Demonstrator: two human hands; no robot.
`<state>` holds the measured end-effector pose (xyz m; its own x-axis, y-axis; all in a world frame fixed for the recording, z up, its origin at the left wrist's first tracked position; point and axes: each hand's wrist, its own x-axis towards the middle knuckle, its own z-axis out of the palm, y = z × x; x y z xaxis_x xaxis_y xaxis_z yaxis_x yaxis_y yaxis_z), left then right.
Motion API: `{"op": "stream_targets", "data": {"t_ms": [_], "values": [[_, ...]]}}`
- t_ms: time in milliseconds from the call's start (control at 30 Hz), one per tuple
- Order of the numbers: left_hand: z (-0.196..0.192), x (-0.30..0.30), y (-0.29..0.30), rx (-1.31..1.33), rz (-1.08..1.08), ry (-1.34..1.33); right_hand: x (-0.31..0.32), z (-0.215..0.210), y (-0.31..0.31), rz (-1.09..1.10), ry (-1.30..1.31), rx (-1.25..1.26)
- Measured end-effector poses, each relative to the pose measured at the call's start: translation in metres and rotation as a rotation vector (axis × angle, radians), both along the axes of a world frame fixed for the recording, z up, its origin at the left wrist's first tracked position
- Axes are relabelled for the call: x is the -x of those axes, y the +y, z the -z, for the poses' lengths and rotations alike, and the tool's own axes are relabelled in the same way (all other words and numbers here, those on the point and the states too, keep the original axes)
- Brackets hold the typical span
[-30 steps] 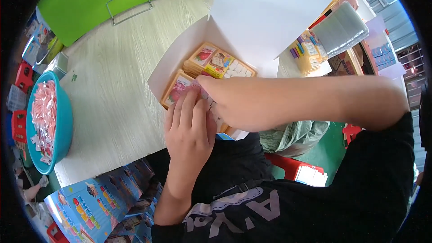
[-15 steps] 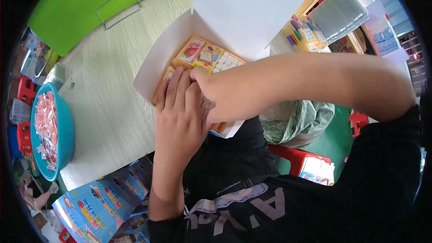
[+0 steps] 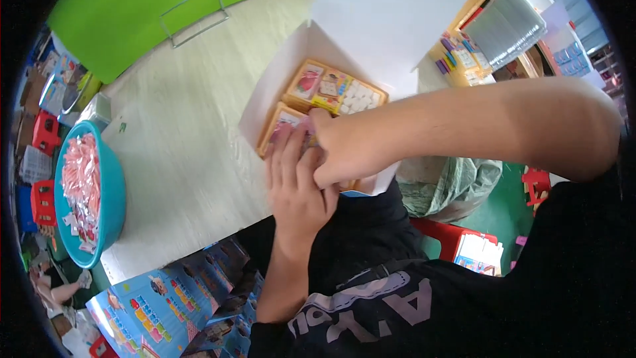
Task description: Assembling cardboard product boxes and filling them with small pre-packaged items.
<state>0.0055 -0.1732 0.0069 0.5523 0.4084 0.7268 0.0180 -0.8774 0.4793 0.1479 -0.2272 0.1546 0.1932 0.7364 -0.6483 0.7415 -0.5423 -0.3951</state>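
Observation:
A white-lined cardboard box (image 3: 278, 86) stands with its lid up at the table's near edge. Inside it lie orange trays: a far tray pack (image 3: 334, 89) with a strawberry picture and white pieces, and a nearer tray pack (image 3: 278, 122), partly covered by my hands. My left hand (image 3: 298, 182) lies over the box's near left side, its fingers stretched out onto the nearer pack. Beside it my right hand (image 3: 341, 146) reaches down into the box, thumb side showing. Its other fingertips are hidden, so any grip is out of sight.
A turquoise basin (image 3: 112, 205) of pink wrapped pieces stands at the table's left edge. Blue printed cartons (image 3: 149, 305) sit below it. A green panel (image 3: 132, 13) with a wire stand (image 3: 199, 20) is at the back; clear plastic trays (image 3: 507, 26) are stacked far right.
The view has shifted, and the box sits farther right relative to the table. Both hands have moved right and slightly down with it, showing more of the nearer tray pack.

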Motion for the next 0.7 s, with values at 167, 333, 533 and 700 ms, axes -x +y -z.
{"op": "stream_targets", "data": {"t_ms": [167,333,533,700], "values": [[-0.001,0.000,-0.005,0.047,-0.003,0.009,-0.004,0.011,0.015,-0.012,0.049,0.030],[0.000,0.002,-0.005,0.057,0.002,-0.008,-0.004,0.005,0.011,-0.021,0.164,-0.021],[-0.003,0.009,-0.003,0.052,0.020,-0.006,0.017,-0.004,0.015,0.030,0.048,0.106],[-0.001,0.003,-0.005,0.060,0.031,-0.013,0.016,-0.012,0.014,0.056,0.040,0.103]]}}
